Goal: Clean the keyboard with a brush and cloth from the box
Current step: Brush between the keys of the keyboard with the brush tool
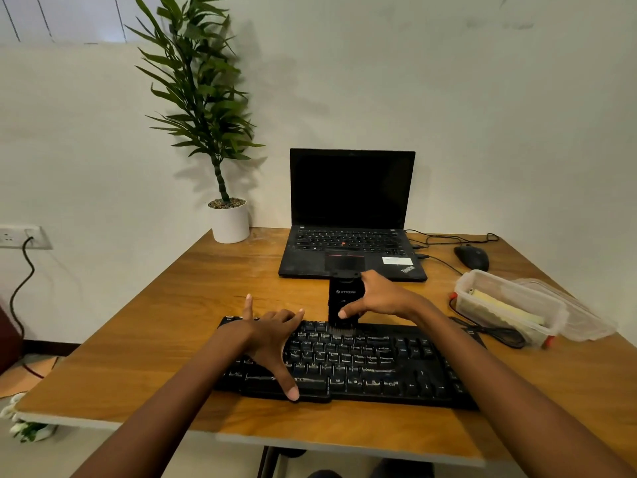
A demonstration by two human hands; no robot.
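Note:
A black keyboard point(372, 360) lies across the near part of the wooden table. My right hand point(375, 298) grips a black brush point(343, 301) upright, its bristles down on the keyboard's top key rows. My left hand point(272, 336) rests flat on the keyboard's left half with fingers spread. At the right stands a clear plastic box point(510, 305) holding a yellow cloth point(506, 307).
A black laptop point(351, 250) stands open behind the keyboard. Right of it sits a black mouse point(471, 257) with cables running along the table. The box's clear lid point(582, 319) lies beside the box. A potted plant point(229, 220) is at the back left corner.

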